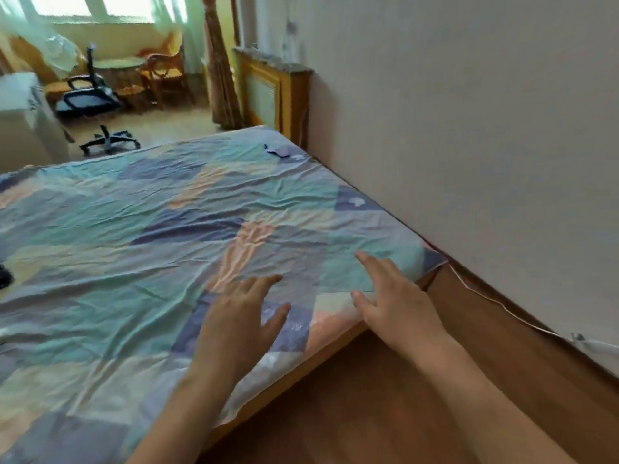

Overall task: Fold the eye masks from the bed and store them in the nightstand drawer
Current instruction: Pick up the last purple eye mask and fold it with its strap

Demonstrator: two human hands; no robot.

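A bed with a crumpled patchwork sheet in teal, lilac and peach fills the left and centre. A small purple and dark eye mask lies at the bed's far corner close to the wall. A dark object shows at the left edge of the frame; I cannot tell what it is. My left hand hovers over the near corner of the sheet, fingers apart, holding nothing. My right hand is beside it near the bed's right edge, fingers spread and empty. No nightstand drawer is in view.
A white wall runs along the bed's right side. Wooden floor lies below my arms. Beyond the bed are a wooden radiator cover, a curtain, wooden chairs, an overturned office chair and its wheeled base.
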